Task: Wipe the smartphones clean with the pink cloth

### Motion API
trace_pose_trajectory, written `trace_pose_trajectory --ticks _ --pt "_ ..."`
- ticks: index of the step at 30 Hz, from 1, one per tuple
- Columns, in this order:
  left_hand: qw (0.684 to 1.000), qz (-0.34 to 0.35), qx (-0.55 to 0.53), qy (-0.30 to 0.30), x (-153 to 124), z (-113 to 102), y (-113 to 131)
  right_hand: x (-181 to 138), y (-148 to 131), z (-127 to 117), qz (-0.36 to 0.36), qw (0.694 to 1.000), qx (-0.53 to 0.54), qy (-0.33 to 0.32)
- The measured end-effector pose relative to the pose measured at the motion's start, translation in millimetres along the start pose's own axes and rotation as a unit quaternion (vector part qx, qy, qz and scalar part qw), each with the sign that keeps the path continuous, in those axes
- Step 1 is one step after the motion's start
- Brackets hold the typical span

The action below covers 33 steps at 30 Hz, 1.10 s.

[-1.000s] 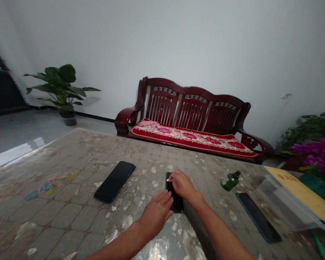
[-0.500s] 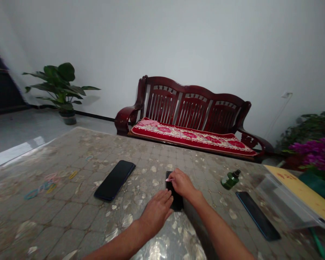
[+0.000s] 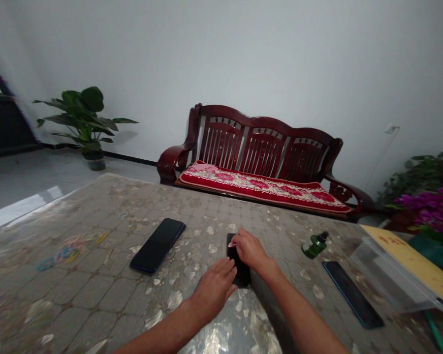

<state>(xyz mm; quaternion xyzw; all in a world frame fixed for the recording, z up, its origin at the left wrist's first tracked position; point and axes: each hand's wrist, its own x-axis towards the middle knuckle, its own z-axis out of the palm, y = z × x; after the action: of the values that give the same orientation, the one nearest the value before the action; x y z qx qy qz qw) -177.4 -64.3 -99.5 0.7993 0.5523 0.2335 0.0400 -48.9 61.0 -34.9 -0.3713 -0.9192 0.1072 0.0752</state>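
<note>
A black smartphone [image 3: 242,276] lies on the patterned table covering in front of me. My left hand [image 3: 214,284] rests with its fingers stretched out over the phone's left edge. Over the phone's far half, my right hand [image 3: 248,249] is closed in a pinch on a small pale pink piece [image 3: 232,244], which touches or hovers just over the screen; its kind is too small to make out. Much of the phone is hidden under both hands. To the left lies a second dark smartphone [image 3: 158,246], apart from my hands.
Rubber bands [image 3: 68,249] in several colours lie at the left. On the right are a green bottle [image 3: 313,246] with a black top, another smartphone [image 3: 352,294] and a clear plastic box [image 3: 387,275] under a yellow board [image 3: 409,255]. A wooden bench [image 3: 262,142] stands beyond the table.
The pale pink piece shows less beyond my right fingers, which have shifted very slightly on the phone. My left hand stays in place; the view has drifted a little.
</note>
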Motion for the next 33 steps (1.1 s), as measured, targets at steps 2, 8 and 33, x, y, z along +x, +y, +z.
trace_pose_trajectory --ticks 2,8,33 --pt "1.000 0.001 0.002 0.001 -1 2 -1 3 3 0 0.013 1.000 -0.004 0.014" --pt "1.000 0.003 0.008 -0.005 0 -1 0 -11 3 3 -0.006 1.000 0.025 -0.012" --pt "1.000 0.009 0.025 0.002 -2 4 -2 -9 6 10 0.155 0.985 -0.021 0.076"
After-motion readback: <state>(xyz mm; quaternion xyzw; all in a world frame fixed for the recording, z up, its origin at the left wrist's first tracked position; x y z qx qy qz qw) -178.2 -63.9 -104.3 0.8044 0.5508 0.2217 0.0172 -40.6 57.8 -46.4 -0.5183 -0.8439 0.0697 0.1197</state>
